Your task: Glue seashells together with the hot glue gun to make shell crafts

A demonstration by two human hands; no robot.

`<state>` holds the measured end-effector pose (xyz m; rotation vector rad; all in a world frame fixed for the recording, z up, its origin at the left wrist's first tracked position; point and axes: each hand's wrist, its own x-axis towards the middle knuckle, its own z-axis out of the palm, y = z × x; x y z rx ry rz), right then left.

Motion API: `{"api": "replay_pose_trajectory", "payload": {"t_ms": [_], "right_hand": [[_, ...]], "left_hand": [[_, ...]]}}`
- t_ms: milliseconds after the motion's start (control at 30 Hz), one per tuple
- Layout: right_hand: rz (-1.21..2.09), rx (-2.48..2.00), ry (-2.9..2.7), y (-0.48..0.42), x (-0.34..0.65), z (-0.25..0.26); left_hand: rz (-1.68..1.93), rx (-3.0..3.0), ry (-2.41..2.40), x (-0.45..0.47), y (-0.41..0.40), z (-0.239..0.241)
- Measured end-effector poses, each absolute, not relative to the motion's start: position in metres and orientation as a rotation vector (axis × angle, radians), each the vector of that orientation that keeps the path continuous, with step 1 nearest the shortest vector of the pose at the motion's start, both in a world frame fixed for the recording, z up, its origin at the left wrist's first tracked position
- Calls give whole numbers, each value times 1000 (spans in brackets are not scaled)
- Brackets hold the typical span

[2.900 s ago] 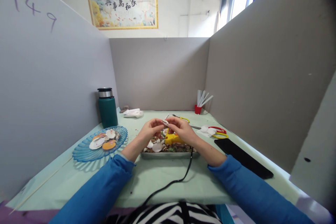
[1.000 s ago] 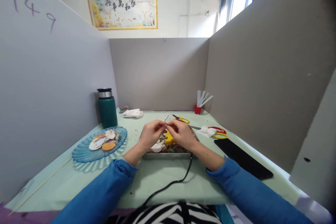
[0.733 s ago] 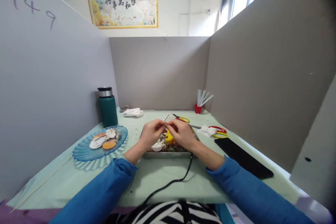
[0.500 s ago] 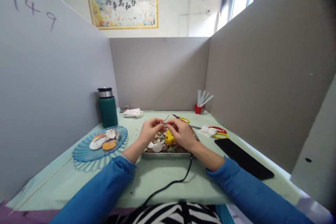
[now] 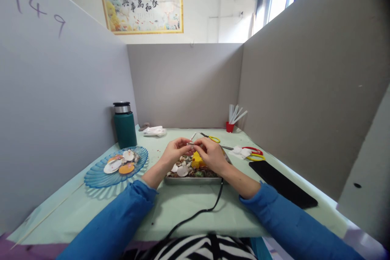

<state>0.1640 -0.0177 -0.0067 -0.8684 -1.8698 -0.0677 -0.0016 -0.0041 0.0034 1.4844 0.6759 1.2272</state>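
My left hand and my right hand meet above a metal tray, fingertips pinched together. Between them is a small pale shell, mostly covered by the fingers. Below the hands, the metal tray holds many mixed shells. A yellow hot glue gun lies over the shells, partly hidden behind my right hand. Its black cord runs from the tray toward my lap. A white stick shows just beyond my fingertips.
At left, a blue scalloped plate bears several shells, with a green bottle behind. Rightward lie yellow-handled pliers, red-and-yellow-handled tools, white tissue and a black mat. A red cup holds white sticks. Grey partitions enclose the table.
The small shell has turned slightly between my fingertips and sits a touch lower. Both hands stay in nearly the same place.
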Motion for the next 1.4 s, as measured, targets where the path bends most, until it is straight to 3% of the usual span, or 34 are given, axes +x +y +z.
{"api": "replay_pose_trajectory", "payload": {"t_ms": [1000, 1400], "right_hand": [[-97, -912, -1881, -16, 165, -10], [69, -879, -1868, -15, 164, -10]], "left_hand": [[1203, 1470, 705, -2, -4, 3], [1150, 1592, 749, 0, -5, 4]]}}
